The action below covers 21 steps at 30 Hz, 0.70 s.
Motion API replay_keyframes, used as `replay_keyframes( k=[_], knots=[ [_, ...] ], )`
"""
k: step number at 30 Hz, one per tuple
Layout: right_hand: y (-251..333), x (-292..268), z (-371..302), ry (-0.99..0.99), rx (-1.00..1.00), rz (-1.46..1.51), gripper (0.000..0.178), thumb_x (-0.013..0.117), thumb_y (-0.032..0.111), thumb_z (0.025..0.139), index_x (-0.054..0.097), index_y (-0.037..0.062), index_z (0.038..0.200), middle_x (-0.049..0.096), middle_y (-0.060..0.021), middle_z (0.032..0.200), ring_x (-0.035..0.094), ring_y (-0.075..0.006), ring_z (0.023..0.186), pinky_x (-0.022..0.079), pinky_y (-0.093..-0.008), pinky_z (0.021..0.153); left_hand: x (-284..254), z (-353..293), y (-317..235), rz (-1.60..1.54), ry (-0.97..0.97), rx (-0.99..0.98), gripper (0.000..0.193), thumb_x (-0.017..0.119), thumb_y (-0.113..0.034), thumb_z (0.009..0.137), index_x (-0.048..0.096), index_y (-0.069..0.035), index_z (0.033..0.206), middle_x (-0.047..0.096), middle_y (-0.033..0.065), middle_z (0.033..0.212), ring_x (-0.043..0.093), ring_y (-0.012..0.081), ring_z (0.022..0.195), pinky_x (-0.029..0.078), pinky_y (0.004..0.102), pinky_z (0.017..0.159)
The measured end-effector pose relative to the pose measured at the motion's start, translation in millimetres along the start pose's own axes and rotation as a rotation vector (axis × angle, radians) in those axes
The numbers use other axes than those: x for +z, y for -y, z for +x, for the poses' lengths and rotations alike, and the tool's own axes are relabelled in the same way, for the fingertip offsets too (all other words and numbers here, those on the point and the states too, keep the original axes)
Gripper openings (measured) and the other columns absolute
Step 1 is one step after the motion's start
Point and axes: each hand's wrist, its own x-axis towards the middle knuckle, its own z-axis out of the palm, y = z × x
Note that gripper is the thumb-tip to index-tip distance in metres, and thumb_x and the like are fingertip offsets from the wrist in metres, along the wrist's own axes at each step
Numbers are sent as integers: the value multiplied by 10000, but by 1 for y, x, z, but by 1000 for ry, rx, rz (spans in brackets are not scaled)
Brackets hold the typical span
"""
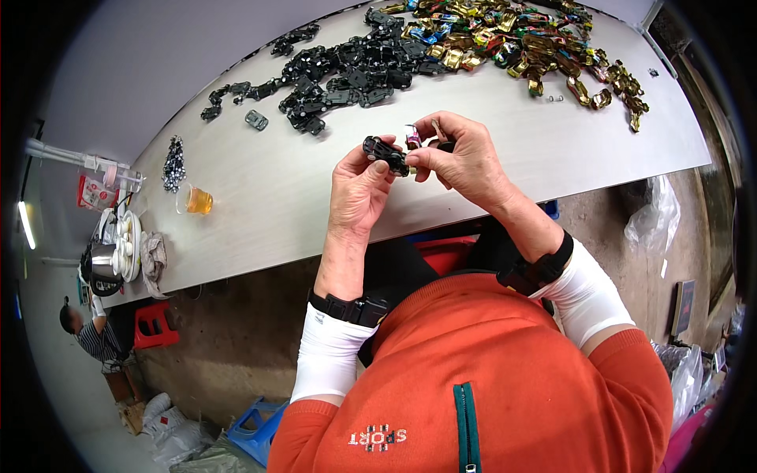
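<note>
My left hand [359,193] is closed around a black toy car chassis [385,155], pinched between thumb and fingers above the near part of the table. Close against it, my right hand [461,158] is closed too, thumb and fingertips pressed together at the chassis's right end. A small shiny pink-purple piece [413,137] shows between the two hands. Something dark [446,147] sticks out among the right fingers, with a thin brownish tip above it; I cannot make out what it is.
Black chassis [347,83] are heaped at the table's far middle, beside a pile of shiny gold and coloured car bodies [552,51]. At left are small metallic parts [173,164], a cup of amber liquid [195,199], a tea tray [130,246] and a cloth [154,264]. A person [98,335] sits beyond.
</note>
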Motion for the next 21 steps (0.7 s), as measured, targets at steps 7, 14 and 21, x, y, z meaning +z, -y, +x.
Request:
replay_keyframes(
  k=[7,14,21],
  knots=[
    [8,3,-2,63,-153,-97,273,678,-58,751,577,-35,1004,619,-102,825,632,-118,622,507,-238,492,-1,0,0,83,6,-7,344,707,-83,780,593,23,1087,637,127,1040,633,205,886,544,319,759],
    [6,5,-2,118,-236,-158,345,675,-87,722,569,-30,1046,587,-113,919,645,-136,663,521,-238,498,-4,1,-1,26,41,-2,380,684,-138,816,555,22,1135,615,161,1087,643,220,869,574,326,685],
    [-8,6,1,93,-289,-268,382,745,-39,667,583,-21,1013,554,-95,913,616,-135,646,501,-237,538,-1,-1,2,-6,75,-6,390,669,-152,833,540,29,1154,607,155,1079,639,213,867,568,278,641]
  ],
)
